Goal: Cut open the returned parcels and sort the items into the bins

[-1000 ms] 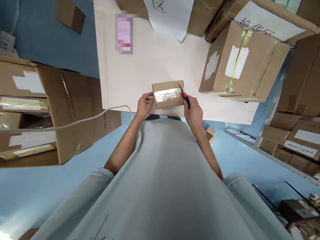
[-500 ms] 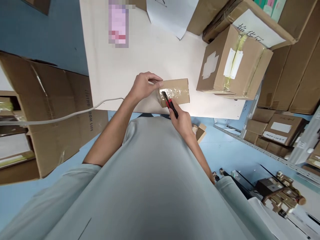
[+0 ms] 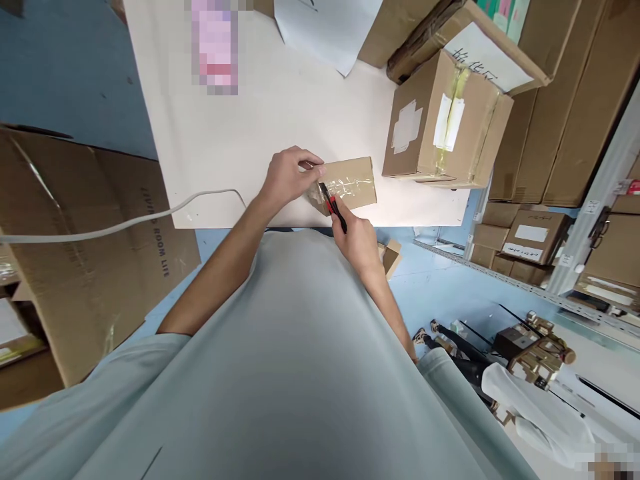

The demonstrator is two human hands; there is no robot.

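A small brown cardboard box (image 3: 357, 180) with clear tape over its top lies near the front edge of the white table (image 3: 240, 147). My left hand (image 3: 291, 175) grips the box's upper left corner, thumb and fingers closed on it. Wrapped in my right hand (image 3: 356, 239) is a red and black utility knife (image 3: 334, 205). Its tip touches or nearly touches the taped left end of the box.
A larger taped carton (image 3: 445, 127) stands at the table's right, with more boxes behind. White paper (image 3: 327, 30) and a blurred pink item (image 3: 216, 47) lie farther back. A white cable (image 3: 115, 227) crosses at left beside a big carton (image 3: 100, 267). A person (image 3: 530, 407) is at lower right.
The view has shifted a little. The knife tip has moved slightly left, to the box's left end. More of the person at lower right shows.
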